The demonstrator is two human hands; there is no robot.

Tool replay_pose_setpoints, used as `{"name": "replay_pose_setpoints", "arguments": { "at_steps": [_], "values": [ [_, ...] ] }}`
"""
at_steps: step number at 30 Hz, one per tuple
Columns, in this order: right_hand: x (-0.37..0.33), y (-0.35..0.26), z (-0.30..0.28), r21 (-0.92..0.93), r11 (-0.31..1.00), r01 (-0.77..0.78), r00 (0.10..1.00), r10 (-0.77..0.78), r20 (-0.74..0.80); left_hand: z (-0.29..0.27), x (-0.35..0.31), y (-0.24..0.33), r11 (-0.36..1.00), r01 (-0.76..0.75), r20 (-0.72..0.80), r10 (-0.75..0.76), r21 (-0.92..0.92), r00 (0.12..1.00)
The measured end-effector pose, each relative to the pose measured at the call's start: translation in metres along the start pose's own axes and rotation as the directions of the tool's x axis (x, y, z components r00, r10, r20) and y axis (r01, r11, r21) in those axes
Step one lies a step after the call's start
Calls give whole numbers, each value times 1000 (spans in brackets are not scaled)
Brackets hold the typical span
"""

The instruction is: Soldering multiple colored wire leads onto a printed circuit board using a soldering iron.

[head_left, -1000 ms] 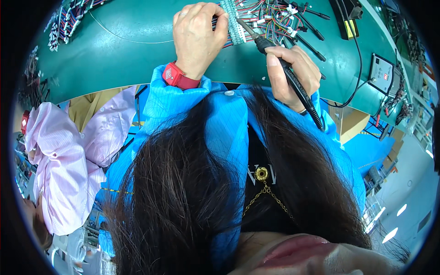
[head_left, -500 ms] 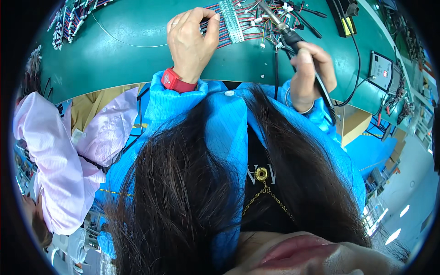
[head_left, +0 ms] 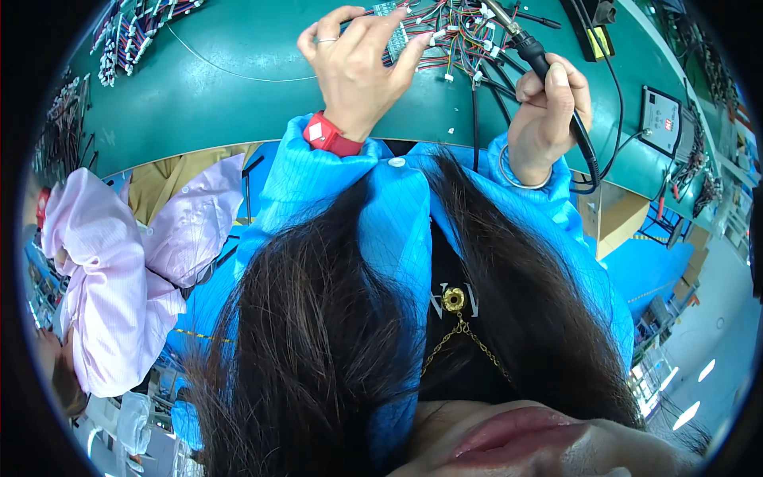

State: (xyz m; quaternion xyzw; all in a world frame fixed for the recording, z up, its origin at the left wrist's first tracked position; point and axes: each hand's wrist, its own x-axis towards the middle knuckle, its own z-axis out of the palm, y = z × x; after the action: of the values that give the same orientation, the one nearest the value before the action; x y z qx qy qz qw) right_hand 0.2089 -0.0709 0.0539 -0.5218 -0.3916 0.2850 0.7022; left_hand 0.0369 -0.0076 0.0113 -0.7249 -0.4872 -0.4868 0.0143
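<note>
Soldering at a green bench: left hand (head_left: 359, 71) on a wired board (head_left: 400, 36), right hand (head_left: 547, 107) clamped around a soldering iron (head_left: 531, 52).

No container shows. The board sits near the far edge of the bench (head_left: 207, 95), under the left fingers, which are curled and pressed on it; coloured wires (head_left: 457, 36) fan out from it to the right. The iron's tip points up and left into those wires, its cable (head_left: 592, 163) looping past the right wrist toward a small control box (head_left: 661, 121). Long dark hair (head_left: 318, 334) and the blue smock (head_left: 397, 215) block the near view. Since half a second ago the right hand has dropped lower and the left has turned over the board.
</note>
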Motion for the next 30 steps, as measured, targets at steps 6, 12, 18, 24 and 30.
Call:
{"name": "replay_pose_setpoints", "arguments": {
  "at_steps": [6,12,18,24,30],
  "values": [
    [6,4,-8,71,997,15,1000,-15,-8,22,-10,-4,986,-62,-4,64,157,998],
    [15,11,-12,184,982,-35,999,32,21,24,-12,-4,987,-54,6,54,152,999],
    [36,18,0,627,750,-210,968,70,241,23,-11,-1,993,-60,-20,62,100,998],
    [47,16,37,765,526,-372,928,186,324,23,-19,10,991,-118,42,116,58,992],
    [43,14,50,707,366,-605,790,389,474,24,-33,20,991,-109,247,85,83,965]
  ]
}}
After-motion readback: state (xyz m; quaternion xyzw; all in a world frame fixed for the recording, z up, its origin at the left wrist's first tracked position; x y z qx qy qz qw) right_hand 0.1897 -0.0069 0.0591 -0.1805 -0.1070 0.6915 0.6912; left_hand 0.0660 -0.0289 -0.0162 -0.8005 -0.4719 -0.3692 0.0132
